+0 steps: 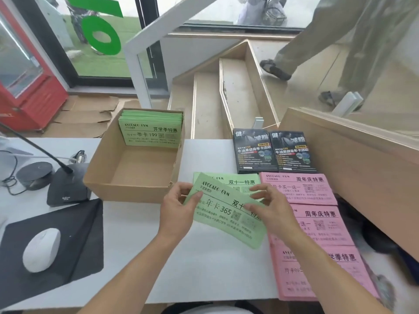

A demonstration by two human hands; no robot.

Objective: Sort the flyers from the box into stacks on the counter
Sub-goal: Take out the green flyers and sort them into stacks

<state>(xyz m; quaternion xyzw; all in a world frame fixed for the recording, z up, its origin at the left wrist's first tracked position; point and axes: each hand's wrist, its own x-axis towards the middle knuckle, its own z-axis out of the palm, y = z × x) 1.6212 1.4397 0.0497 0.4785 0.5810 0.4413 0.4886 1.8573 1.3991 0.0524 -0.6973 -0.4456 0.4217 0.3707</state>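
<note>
Squaring: green flyer (224,214) over green stack (240,182) (same heading).
Left hand (179,207): pinching the flyer's left edge.
Right hand (269,207): pinching its right side.
Care: align corners, lower flat.

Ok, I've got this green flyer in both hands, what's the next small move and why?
Probably lay the green flyer on the green stack just behind it. Both carry the same heading, and your left hand and right hand already hold it tilted just in front of that stack, beside the cardboard box.
</note>
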